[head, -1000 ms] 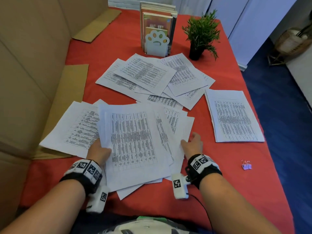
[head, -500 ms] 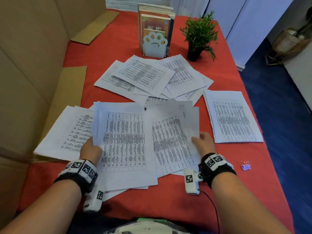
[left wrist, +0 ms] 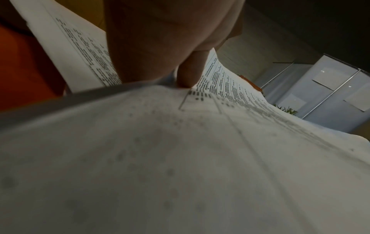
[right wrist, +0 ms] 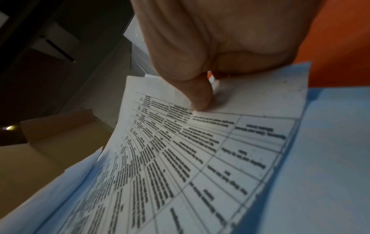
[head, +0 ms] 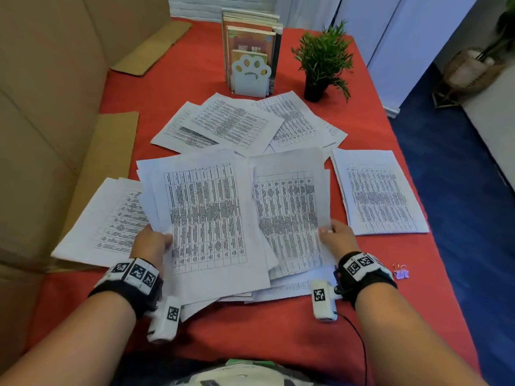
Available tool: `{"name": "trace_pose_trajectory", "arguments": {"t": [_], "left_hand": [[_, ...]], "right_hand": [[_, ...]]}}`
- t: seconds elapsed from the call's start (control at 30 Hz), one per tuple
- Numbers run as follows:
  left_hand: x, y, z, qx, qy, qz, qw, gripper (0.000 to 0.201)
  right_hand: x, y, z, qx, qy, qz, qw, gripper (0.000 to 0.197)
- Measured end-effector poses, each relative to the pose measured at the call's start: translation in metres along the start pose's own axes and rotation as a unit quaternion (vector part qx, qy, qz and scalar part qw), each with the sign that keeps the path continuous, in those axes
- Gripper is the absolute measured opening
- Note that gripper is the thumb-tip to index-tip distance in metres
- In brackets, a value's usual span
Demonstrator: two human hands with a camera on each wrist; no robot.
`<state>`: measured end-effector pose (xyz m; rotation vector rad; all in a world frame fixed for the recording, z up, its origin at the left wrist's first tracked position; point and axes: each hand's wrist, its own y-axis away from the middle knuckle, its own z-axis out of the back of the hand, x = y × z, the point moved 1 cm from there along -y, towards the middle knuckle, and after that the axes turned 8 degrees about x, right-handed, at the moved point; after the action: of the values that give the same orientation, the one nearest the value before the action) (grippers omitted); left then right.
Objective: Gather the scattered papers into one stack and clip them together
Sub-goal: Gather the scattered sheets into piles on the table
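Note:
Printed white sheets lie scattered over the red table [head: 195,79]. My left hand [head: 152,242] grips the left edge of a loose bundle of papers [head: 206,218], thumb on top; the left wrist view shows the thumb [left wrist: 190,71] pressed on the bundle of papers [left wrist: 180,158]. My right hand [head: 338,238] pinches the right edge of another bunch of sheets [head: 289,218], thumb [right wrist: 198,95] over the bunch of sheets [right wrist: 200,150]. Both bundles are lifted at their far ends. A small purple binder clip [head: 400,272] lies right of my right wrist.
More sheets lie at the left [head: 111,224], the right [head: 379,196] and the back [head: 239,123]. Behind them stand a book holder with a paw cutout [head: 250,68] and a potted plant [head: 323,62]. Cardboard [head: 41,107] lines the left side.
Both hands have drawn the near papers up off the table into two side-by-side bundles. The right hand moved right and now pinches its bunch at the edge.

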<state>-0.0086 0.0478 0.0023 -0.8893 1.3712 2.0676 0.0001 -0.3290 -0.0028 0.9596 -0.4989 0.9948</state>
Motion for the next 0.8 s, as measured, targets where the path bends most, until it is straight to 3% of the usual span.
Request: {"name": "trace_pose_trajectory", "arguments": {"t": [0.17,0.27,0.37,0.43,0.53,0.67,0.8], "left_hand": [[0.012,-0.004,-0.009,0.048,0.058,0.040,0.996,0.028],[0.017,0.003,-0.027,0.086,0.043,0.063,0.993,0.020],[0.012,0.022,-0.047,0.100,0.035,0.062,0.992,0.025],[0.009,0.031,-0.059,0.105,0.011,0.049,0.993,0.026],[0.002,0.041,-0.072,0.132,-0.022,0.017,0.991,0.021],[0.003,0.039,-0.081,0.171,-0.052,-0.021,0.984,0.042],[0.007,0.042,-0.084,0.186,-0.086,-0.021,0.979,0.054]], "right_hand": [[0.009,0.004,-0.009,-0.016,0.052,0.009,0.998,0.023],[0.013,0.014,-0.024,0.053,0.050,0.003,0.997,0.035],[0.016,0.021,-0.040,0.115,0.034,-0.001,0.993,0.037],[0.019,0.024,-0.044,0.115,-0.009,-0.014,0.993,0.034],[0.022,0.025,-0.043,0.124,-0.104,-0.064,0.985,0.053],[0.021,0.024,-0.041,0.156,0.029,-0.045,0.986,0.045],[0.020,0.029,-0.045,0.188,0.024,-0.048,0.981,0.052]]}}
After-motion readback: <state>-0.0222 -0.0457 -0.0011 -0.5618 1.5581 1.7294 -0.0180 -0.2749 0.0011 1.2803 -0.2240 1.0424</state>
